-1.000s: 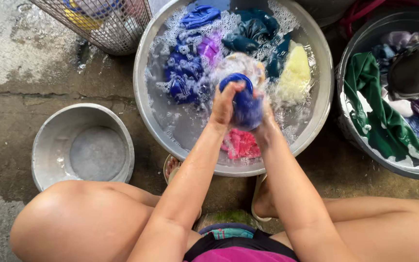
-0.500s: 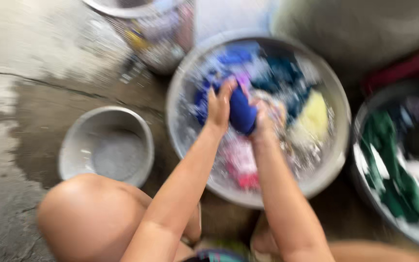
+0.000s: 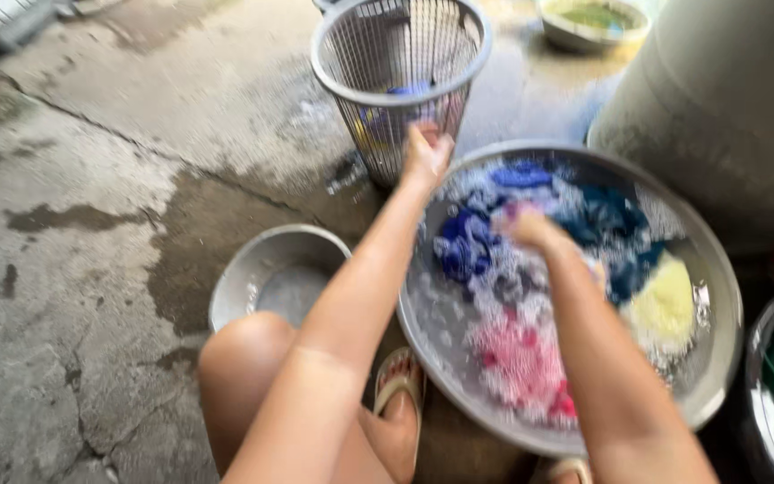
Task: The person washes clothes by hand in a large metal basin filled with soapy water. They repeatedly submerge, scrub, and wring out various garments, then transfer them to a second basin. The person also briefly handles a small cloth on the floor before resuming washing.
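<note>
Since the frame half a second back, my left hand (image 3: 426,152) has left the wash and gone out to the grey plastic mesh laundry basket (image 3: 400,81) at about twelve o'clock, and the blue cloth both hands were wringing is gone from my grip. The hand sits against the basket's ribbed wall just below the rim; its fingers look curled, but motion blur keeps me from telling whether they are closed on anything. A blue item shows through the mesh inside the basket. My right hand (image 3: 530,229) hovers over the wide round metal basin (image 3: 718,269) at one o'clock, too blurred for me to tell whether its fingers are apart or together, and I see nothing in it.

The basin holds soapy, foamy water with wet crumpled clothes: dark blue and purple pieces (image 3: 463,246) near the right hand, a pink one (image 3: 521,358) toward me, a pale yellow one (image 3: 665,300) at three o'clock. A smaller, dull metal bowl (image 3: 270,269) stands on the floor at nine o'clock, just beside the basin. The cracked concrete floor (image 3: 91,269) is rough, with dark wet patches.
</note>
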